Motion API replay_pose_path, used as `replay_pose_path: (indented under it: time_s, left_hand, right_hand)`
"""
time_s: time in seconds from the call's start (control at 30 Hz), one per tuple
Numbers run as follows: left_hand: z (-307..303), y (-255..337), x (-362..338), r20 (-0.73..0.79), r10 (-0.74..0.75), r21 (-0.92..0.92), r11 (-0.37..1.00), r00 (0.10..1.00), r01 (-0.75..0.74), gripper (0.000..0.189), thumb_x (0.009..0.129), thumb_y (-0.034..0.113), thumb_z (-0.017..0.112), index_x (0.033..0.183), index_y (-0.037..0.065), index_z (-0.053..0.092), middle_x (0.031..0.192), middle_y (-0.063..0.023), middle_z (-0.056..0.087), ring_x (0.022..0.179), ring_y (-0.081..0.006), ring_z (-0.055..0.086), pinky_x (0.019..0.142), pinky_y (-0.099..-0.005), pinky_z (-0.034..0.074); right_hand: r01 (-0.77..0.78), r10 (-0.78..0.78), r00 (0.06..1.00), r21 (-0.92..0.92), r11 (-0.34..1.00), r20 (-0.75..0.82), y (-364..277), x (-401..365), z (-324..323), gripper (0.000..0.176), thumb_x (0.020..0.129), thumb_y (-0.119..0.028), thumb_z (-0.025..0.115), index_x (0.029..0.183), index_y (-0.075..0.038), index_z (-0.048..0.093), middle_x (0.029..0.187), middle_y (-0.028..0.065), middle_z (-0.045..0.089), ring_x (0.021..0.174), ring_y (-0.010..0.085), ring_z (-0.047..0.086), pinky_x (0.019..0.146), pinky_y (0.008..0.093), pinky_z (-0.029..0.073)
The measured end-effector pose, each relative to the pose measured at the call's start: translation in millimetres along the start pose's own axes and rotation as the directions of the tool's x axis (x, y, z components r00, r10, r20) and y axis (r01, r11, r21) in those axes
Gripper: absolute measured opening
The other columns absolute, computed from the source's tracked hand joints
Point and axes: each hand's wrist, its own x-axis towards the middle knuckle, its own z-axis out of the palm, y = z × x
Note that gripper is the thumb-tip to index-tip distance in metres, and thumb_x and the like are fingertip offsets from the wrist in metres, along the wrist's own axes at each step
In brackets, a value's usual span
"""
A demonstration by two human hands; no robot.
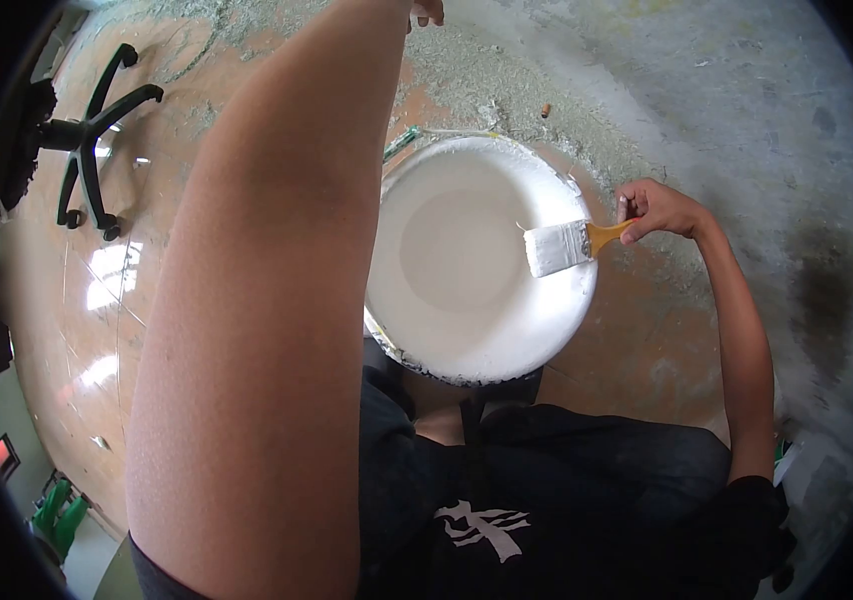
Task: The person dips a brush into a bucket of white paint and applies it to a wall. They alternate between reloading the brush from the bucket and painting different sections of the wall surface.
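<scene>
My right hand (659,210) is closed around the wooden handle of a wide paintbrush (562,248). White paint coats its bristles, which hang over the right side of a round white bucket (402,345). Inside the bucket lies pale, whitish paint (457,250). My left arm stretches up very near the camera and covers the bucket's left edge. Only a few fingertips of my left hand (429,12) show at the top edge; the rest is hidden behind the forearm or out of view, so its grip cannot be made out.
A black chair base on casters (87,135) is at the upper left on the shiny brown floor (77,300). Grey-green debris (507,85) is scattered beyond the bucket, with a small brown piece (546,111) in it. Something green (62,520) stands at the lower left.
</scene>
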Motion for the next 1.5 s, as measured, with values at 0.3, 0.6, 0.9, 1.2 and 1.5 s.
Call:
replay_pose_path:
  time_s: [0.3, 0.6, 0.9, 1.2, 1.5]
  left_hand:
    - [5.7, 5.0, 1.9, -0.053, -0.047, 0.081, 0.995, 0.997, 0.051, 0.048, 0.081, 0.043, 0.053, 0.118, 0.012, 0.053, 0.11, -0.0087, 0.059, 0.085, -0.0204, 0.059, 0.078, -0.0393, 0.047]
    - [11.2, 10.4, -15.5, -0.103, -0.054, 0.091, 0.994, 0.993, 0.063, 0.043, 0.081, 0.034, 0.051, 0.11, 0.003, 0.056, 0.104, -0.01, 0.062, 0.076, -0.021, 0.062, 0.071, -0.0358, 0.049]
    - [22.6, -5.3, 13.3, -0.166, 0.019, 0.049, 0.999, 0.986, -0.011, 0.039, 0.08, 0.033, 0.055, 0.101, 0.0, 0.06, 0.093, -0.012, 0.064, 0.072, -0.0223, 0.062, 0.065, -0.0373, 0.05]
    - [34.0, -17.7, 29.3, -0.078, 0.013, 0.021, 1.0, 0.997, -0.011, 0.042, 0.082, 0.038, 0.055, 0.104, 0.003, 0.06, 0.096, -0.0114, 0.064, 0.077, -0.0245, 0.062, 0.07, -0.0404, 0.05]
    - [32.0, -12.9, 9.5, -0.048, -0.083, -0.024, 0.996, 0.995, 0.082, 0.046, 0.081, 0.039, 0.053, 0.11, 0.004, 0.057, 0.108, -0.0108, 0.06, 0.09, -0.0242, 0.061, 0.08, -0.0382, 0.048]
  right_hand:
    - [-0.127, 0.136, 0.978, -0.062, 0.99, 0.156, -18.5, -13.8, 10.1, 0.02, 0.076, -0.011, 0.065, 0.075, -0.004, 0.046, 0.063, 0.0022, 0.056, 0.054, 0.0081, 0.052, 0.05, 0.0215, 0.041]
    - [-0.045, 0.08, 0.982, -0.199, 0.979, 0.172, -44.2, -18.4, 23.9, 0.024, 0.08, -0.021, 0.063, 0.076, -0.006, 0.046, 0.066, -0.0027, 0.049, 0.062, 0.0052, 0.043, 0.055, 0.0221, 0.034]
    - [0.108, -0.078, 0.976, -0.137, 0.985, 0.205, -23.2, -20.5, 12.9, 0.015, 0.08, -0.018, 0.063, 0.088, -0.009, 0.054, 0.073, -0.0055, 0.05, 0.069, 0.0042, 0.042, 0.058, 0.0209, 0.035]
    - [0.087, -0.037, 0.943, -0.137, 0.987, 0.331, 5.5, -4.4, -7.0, 0.028, 0.08, -0.019, 0.064, 0.104, -0.006, 0.056, 0.09, -0.0021, 0.058, 0.084, 0.0064, 0.051, 0.075, 0.0235, 0.04]
    - [0.059, 0.001, 0.917, -0.138, 0.989, 0.4, 14.5, 9.5, -9.6, 0.028, 0.081, -0.021, 0.062, 0.104, -0.006, 0.055, 0.092, -0.0035, 0.056, 0.087, 0.0053, 0.048, 0.076, 0.0219, 0.037]
